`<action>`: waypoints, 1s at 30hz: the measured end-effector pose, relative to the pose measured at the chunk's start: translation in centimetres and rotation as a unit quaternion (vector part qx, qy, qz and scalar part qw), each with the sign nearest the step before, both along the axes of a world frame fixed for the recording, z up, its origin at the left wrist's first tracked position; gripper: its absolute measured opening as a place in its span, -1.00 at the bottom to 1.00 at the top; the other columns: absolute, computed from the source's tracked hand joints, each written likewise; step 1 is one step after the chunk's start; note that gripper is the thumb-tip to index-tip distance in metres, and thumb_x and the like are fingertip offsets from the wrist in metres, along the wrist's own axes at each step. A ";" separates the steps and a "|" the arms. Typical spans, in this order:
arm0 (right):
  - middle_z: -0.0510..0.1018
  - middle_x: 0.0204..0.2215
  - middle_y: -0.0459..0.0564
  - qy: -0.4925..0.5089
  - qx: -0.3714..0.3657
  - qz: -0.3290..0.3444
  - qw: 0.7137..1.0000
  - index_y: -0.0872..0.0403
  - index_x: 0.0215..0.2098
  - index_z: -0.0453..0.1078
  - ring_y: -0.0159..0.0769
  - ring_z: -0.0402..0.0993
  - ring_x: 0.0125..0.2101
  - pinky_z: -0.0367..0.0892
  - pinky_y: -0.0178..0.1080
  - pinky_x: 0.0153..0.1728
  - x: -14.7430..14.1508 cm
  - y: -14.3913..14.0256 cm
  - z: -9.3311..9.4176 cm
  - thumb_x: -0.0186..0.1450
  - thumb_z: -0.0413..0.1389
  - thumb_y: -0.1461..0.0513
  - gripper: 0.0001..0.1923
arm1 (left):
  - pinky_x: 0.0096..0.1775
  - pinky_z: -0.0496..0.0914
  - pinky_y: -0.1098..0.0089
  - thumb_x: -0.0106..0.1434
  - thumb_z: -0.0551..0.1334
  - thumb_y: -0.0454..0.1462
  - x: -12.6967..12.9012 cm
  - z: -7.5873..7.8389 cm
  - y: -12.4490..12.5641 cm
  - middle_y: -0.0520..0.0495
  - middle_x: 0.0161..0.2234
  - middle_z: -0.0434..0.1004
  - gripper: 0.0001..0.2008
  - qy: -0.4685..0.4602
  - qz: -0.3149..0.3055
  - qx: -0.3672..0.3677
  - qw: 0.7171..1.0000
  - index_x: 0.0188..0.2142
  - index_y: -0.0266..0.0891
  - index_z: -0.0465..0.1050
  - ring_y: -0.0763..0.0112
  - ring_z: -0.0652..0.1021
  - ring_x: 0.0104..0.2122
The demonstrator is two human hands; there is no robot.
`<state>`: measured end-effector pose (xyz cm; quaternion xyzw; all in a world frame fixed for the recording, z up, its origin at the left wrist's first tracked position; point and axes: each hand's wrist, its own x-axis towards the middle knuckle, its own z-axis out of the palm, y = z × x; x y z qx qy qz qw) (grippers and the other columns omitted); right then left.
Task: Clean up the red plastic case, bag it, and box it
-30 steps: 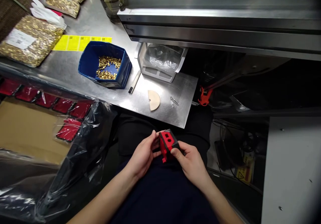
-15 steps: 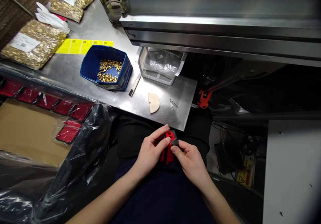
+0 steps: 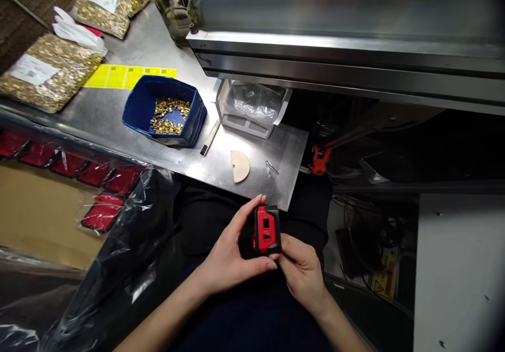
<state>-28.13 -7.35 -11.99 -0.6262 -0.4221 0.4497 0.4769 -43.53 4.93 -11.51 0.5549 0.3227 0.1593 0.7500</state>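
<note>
A red-and-black plastic housing (image 3: 267, 230) is held over my lap, just in front of the table edge. Its red face carries a square opening and a round one. My left hand (image 3: 232, 249) is closed round its left side, index finger near the top and thumb across the bottom edge. Pinched at its lower right corner are the fingers of my right hand (image 3: 302, 268). On the metal table beyond lie a cream half-round disc (image 3: 240, 166) and a small metal piece (image 3: 272, 168), too small to name.
A blue bin (image 3: 136, 110) with small brass parts stands on the metal table (image 3: 173, 160), beside a pale-handled tool (image 3: 210, 138). Bags of brass parts (image 3: 51, 86) lie at the far left. A metal conveyor frame (image 3: 335, 41) crosses above. Wrapped red parts (image 3: 103, 212) sit in the box at left.
The housing has been turned so its red face with the openings shows upward. My left thumb has moved down to its bottom edge, and my right hand has shifted slightly lower.
</note>
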 end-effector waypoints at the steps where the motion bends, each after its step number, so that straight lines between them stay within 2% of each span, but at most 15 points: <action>1: 0.69 -0.13 -0.03 -0.010 0.013 0.004 1.000 -0.12 -0.10 0.64 -0.17 0.60 -0.16 0.43 -0.21 -0.15 0.1 -0.1 -0.1 0.46 0.11 0.26 -0.75 | 0.37 0.17 0.09 0.08 0.56 -0.28 0.1 0.2 0.0 -0.11 0.43 0.16 0.00 -0.002 -0.003 0.010 1.000 0.41 0.12 0.12 -0.03 0.26 0.37; 5: 0.69 -0.07 -0.03 -0.033 0.036 0.018 0.999 -0.16 0.01 0.61 -0.12 0.61 -0.08 0.45 -0.13 -0.06 0.6 -0.3 -0.2 0.44 0.11 0.30 -0.69 | 0.36 0.19 0.06 0.07 0.56 -0.29 0.4 0.6 0.3 -0.15 0.38 0.26 -0.06 -0.006 0.001 0.019 1.000 0.37 0.07 0.21 -0.06 0.31 0.34; 9: 0.70 -0.09 -0.02 -0.050 0.048 0.027 0.997 -0.16 0.03 0.60 -0.13 0.63 -0.12 0.47 -0.12 -0.11 0.9 -0.1 0.0 0.44 0.10 0.32 -0.67 | 0.34 0.23 0.05 0.04 0.57 -0.30 0.7 0.8 0.1 -0.15 0.33 0.35 -0.12 -0.002 0.035 0.011 0.999 0.32 0.04 0.32 -0.08 0.38 0.29; 12: 0.70 -0.09 0.00 -0.090 0.066 0.042 0.993 -0.15 0.11 0.56 -0.13 0.63 -0.12 0.48 -0.10 -0.09 1.2 0.1 0.1 0.44 0.09 0.34 -0.62 | 0.34 0.23 0.06 0.07 0.55 -0.31 0.9 1.0 0.0 -0.14 0.32 0.36 -0.14 -0.005 0.037 0.013 0.999 0.32 0.05 0.30 -0.05 0.39 0.29; 15: 0.70 -0.08 0.02 -0.132 0.080 0.072 0.985 -0.13 0.15 0.53 -0.12 0.63 -0.10 0.48 -0.04 -0.03 1.4 0.2 0.2 0.44 0.07 0.35 -0.59 | 0.35 0.21 0.05 0.16 0.49 -0.30 1.0 1.2 0.3 -0.16 0.30 0.38 -0.28 -0.018 0.028 0.057 0.998 0.29 0.02 0.38 -0.06 0.34 0.31; 17: 0.69 -0.08 0.02 -0.142 0.080 0.091 0.982 -0.12 0.11 0.55 -0.13 0.63 -0.12 0.47 -0.05 -0.04 1.4 0.2 0.3 0.44 0.06 0.35 -0.61 | 0.32 0.24 0.07 0.22 0.44 -0.28 1.0 1.1 0.6 -0.16 0.26 0.42 -0.42 -0.017 0.013 0.098 0.995 0.23 0.01 0.46 -0.04 0.34 0.30; 19: 0.70 -0.11 0.02 -0.128 0.066 0.090 0.985 -0.10 0.05 0.58 -0.14 0.63 -0.16 0.46 -0.09 -0.09 1.2 0.0 0.5 0.45 0.07 0.33 -0.66 | 0.27 0.30 0.12 0.24 0.43 -0.25 1.0 1.0 0.6 -0.15 0.21 0.47 -0.47 -0.004 0.004 0.124 0.992 0.20 0.02 0.50 -0.01 0.41 0.25; 22: 0.68 -0.16 0.02 -0.065 0.016 0.031 0.997 -0.06 -0.05 0.61 -0.17 0.60 -0.22 0.43 -0.17 -0.18 0.6 -0.2 0.5 0.47 0.09 0.24 -0.76 | 0.23 0.34 0.17 0.20 0.48 -0.23 0.9 0.7 0.4 -0.12 0.17 0.53 -0.46 0.026 0.050 0.129 0.990 0.17 0.02 0.53 0.03 0.48 0.18; 24: 0.66 -0.27 0.00 -0.001 -0.034 -0.028 0.999 -0.01 -0.14 0.63 -0.22 0.55 -0.31 0.39 -0.23 -0.26 0.0 -0.1 0.3 0.47 0.12 0.15 -0.78 | 0.24 0.33 0.17 0.24 0.44 -0.16 0.8 0.4 0.2 -0.12 0.15 0.55 -0.61 0.035 0.103 0.102 0.989 0.07 -0.03 0.61 0.01 0.48 0.19; 26: 0.63 -0.37 -0.04 0.099 -0.081 -0.097 0.987 0.03 -0.20 0.61 -0.27 0.49 -0.37 0.37 -0.27 -0.31 -0.4 0.2 -0.3 0.44 0.16 0.06 -0.74 | 0.24 0.33 0.15 0.34 0.33 -0.09 0.8 0.2 0.2 -0.15 0.13 0.58 -0.72 0.034 0.151 0.045 0.987 -0.03 -0.10 0.66 0.00 0.49 0.18; 28: 0.63 -0.37 -0.06 0.237 -0.125 -0.165 0.949 0.05 -0.19 0.59 -0.30 0.49 -0.39 0.40 -0.29 -0.33 -0.5 0.4 -1.3 0.41 0.19 -0.02 -0.67 | 0.22 0.35 0.14 0.40 0.25 -0.04 0.8 -0.3 0.4 -0.17 0.11 0.60 -0.68 0.039 0.179 -0.037 0.982 -0.04 -0.14 0.66 -0.01 0.51 0.16; 30: 0.67 -0.32 -0.04 0.368 -0.156 -0.223 0.889 0.05 -0.16 0.56 -0.29 0.55 -0.37 0.46 -0.26 -0.32 -0.4 0.6 -2.6 0.36 0.23 -0.05 -0.65 | 0.20 0.36 0.15 0.40 0.24 -0.03 0.8 -0.8 0.6 -0.18 0.14 0.58 -0.64 0.039 0.180 -0.121 0.975 0.02 -0.16 0.62 -0.01 0.49 0.18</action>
